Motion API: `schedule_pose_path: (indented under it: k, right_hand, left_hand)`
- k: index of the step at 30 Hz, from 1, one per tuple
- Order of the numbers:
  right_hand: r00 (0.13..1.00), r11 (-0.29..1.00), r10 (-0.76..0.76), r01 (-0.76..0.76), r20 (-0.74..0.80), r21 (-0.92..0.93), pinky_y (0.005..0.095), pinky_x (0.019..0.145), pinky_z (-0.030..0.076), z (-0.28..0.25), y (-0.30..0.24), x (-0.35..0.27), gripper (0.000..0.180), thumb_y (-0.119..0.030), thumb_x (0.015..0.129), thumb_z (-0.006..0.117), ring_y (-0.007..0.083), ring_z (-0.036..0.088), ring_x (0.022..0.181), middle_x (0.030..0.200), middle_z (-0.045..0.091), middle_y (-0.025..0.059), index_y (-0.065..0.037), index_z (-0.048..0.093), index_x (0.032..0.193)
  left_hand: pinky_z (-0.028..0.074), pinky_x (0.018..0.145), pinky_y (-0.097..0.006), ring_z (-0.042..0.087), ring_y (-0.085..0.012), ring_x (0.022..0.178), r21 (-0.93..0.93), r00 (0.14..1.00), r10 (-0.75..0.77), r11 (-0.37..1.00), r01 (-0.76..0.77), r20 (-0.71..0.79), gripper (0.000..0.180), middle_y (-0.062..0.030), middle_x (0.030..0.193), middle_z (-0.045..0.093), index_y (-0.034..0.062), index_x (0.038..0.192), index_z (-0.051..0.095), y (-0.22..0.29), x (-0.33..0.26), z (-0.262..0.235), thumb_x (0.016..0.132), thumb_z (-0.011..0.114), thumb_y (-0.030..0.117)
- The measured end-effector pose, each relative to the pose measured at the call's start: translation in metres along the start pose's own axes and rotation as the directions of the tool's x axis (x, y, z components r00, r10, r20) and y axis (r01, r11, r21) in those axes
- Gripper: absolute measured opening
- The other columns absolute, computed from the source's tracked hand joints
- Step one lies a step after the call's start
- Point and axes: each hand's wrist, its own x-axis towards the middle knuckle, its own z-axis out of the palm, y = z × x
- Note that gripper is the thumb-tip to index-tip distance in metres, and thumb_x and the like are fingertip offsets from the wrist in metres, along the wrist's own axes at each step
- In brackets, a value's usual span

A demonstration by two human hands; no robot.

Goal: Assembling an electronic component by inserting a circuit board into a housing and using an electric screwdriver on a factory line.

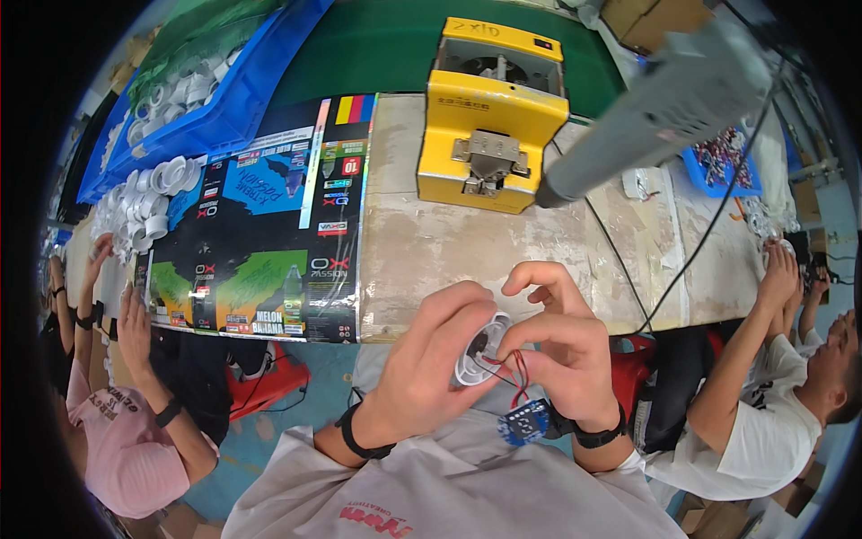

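**Both hands close on a small wired part at the counter's edge**

A worker's left hand [422, 373] and right hand [561, 355] meet just below the counter [431, 251], at about 6 o'clock from the yellow machine [492, 112]. The left fingers [462, 310] are closed around a white round plastic housing [480, 355]; the right fingers [530, 337] pinch at its rim. Thin red and dark wires [514, 370] run from the housing down to a small blue circuit board [523, 420] dangling at 5 o'clock.

The housing looks light and rigid, best held by its rim; the wires appear fine and their joints likely fragile, so the board should not be left to hang or be tugged.

The housing's inside is largely covered by fingers, and what the right fingertips actually grip cannot be made out. More white rings [148, 193] lie heaped at 10 o'clock. A grey tool [655, 112] hangs blurred overhead.
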Motion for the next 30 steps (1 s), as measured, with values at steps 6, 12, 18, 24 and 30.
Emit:
schedule_pose_path:
  k: [6, 12, 18, 24, 30]
  right_hand:
    - [0.997, 0.982, -0.07, 0.065, -0.023, -0.175, 0.0413, 0.093, 0.031, -0.002, 0.001, 0.008, 0.013, -0.013, 0.067, 0.071, 0.0296, 0.046, 0.107, 0.113, 0.053, 0.0131, -0.007, 0.071, 0.079]
    - [0.989, 0.932, -0.143, 0.146, 0.034, -0.332, 0.045, 0.097, 0.029, -0.003, 0.003, 0.015, 0.012, -0.013, 0.069, 0.071, 0.0344, 0.045, 0.107, 0.113, 0.053, 0.0149, -0.007, 0.069, 0.079]
    - [0.988, 0.888, -0.067, 0.123, 0.141, -0.444, 0.045, 0.096, 0.029, -0.01, -0.009, 0.025, 0.012, -0.008, 0.067, 0.071, 0.0368, 0.044, 0.109, 0.119, 0.051, 0.0146, -0.008, 0.067, 0.078]
    - [0.981, 0.827, -0.014, 0.12, 0.193, -0.55, 0.0466, 0.094, 0.029, -0.009, -0.019, 0.03, 0.016, -0.006, 0.063, 0.073, 0.0372, 0.042, 0.113, 0.124, 0.05, 0.0119, -0.009, 0.065, 0.077]
    - [0.978, 0.735, -0.017, 0.154, 0.209, -0.66, 0.045, 0.093, 0.033, -0.002, -0.023, 0.026, 0.023, -0.011, 0.062, 0.077, 0.0365, 0.042, 0.116, 0.126, 0.049, 0.0109, -0.008, 0.065, 0.081]
  left_hand:
    - [0.052, 0.079, -0.037, 0.061, -0.0342, 0.095, 0.097, 0.998, 0.013, 0.995, -0.007, -0.06, 0.059, -0.0189, 0.116, 0.055, -0.0044, 0.113, 0.057, -0.002, 0.002, -0.005, 0.058, 0.079, -0.001]
    - [0.05, 0.073, -0.039, 0.061, -0.0338, 0.093, 0.108, 0.997, 0.052, 0.993, -0.046, -0.051, 0.053, -0.018, 0.11, 0.058, -0.0037, 0.11, 0.059, -0.013, 0.002, 0.0, 0.061, 0.076, 0.003]
    - [0.045, 0.076, -0.041, 0.058, -0.035, 0.099, 0.103, 0.997, 0.07, 0.992, -0.067, -0.021, 0.055, -0.0171, 0.11, 0.058, -0.0026, 0.108, 0.06, -0.018, 0.006, 0.0, 0.058, 0.076, 0.011]
    - [0.045, 0.073, -0.038, 0.061, -0.0338, 0.092, 0.162, 0.986, 0.166, 0.973, -0.164, 0.002, 0.052, -0.0172, 0.108, 0.059, 0.0023, 0.105, 0.063, -0.024, 0.005, -0.003, 0.059, 0.078, 0.02]
    - [0.047, 0.076, -0.038, 0.063, -0.0336, 0.087, 0.1, 0.988, 0.126, 0.986, -0.134, 0.084, 0.042, -0.0207, 0.11, 0.06, 0.005, 0.102, 0.066, -0.024, 0.002, -0.012, 0.071, 0.079, 0.028]
